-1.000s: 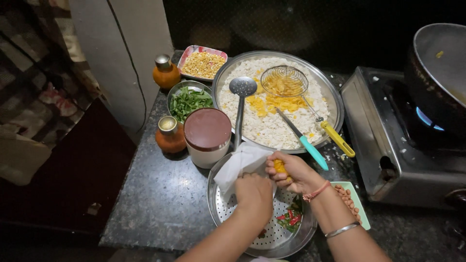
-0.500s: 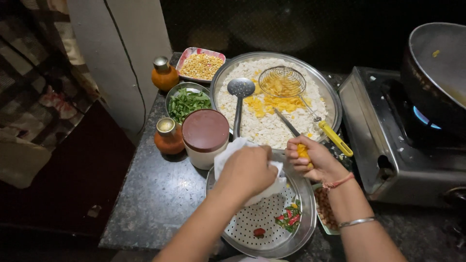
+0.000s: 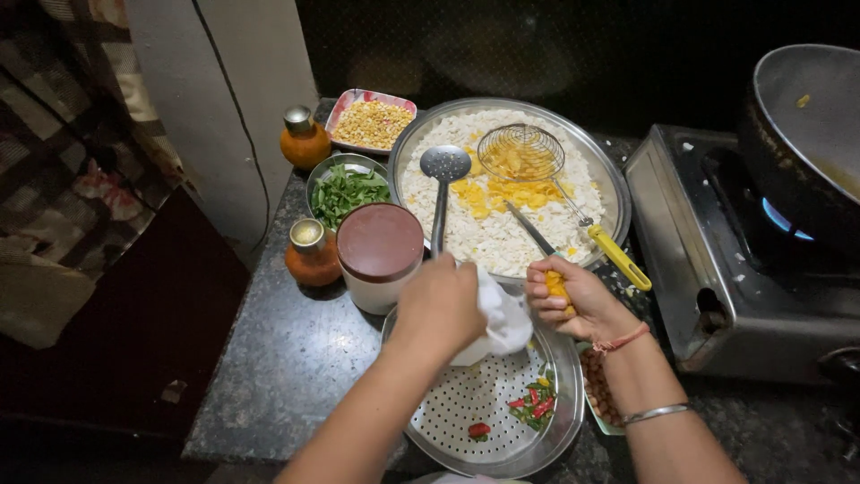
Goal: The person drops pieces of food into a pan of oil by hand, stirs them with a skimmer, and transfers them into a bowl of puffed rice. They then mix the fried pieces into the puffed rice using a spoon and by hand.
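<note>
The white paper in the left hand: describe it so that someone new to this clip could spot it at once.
Start at the big round steel tray of white flakes beside the stove. Just below it sits a perforated steel plate; over its upper rim the left hand grips the crumpled white paper. It is the only soft white wad there, and the right hand next to it holds something yellow.

One head-worn camera looks steeply down, close over the dark stone counter (image 3: 296, 358). Both forearms enter from the bottom edge.
</note>
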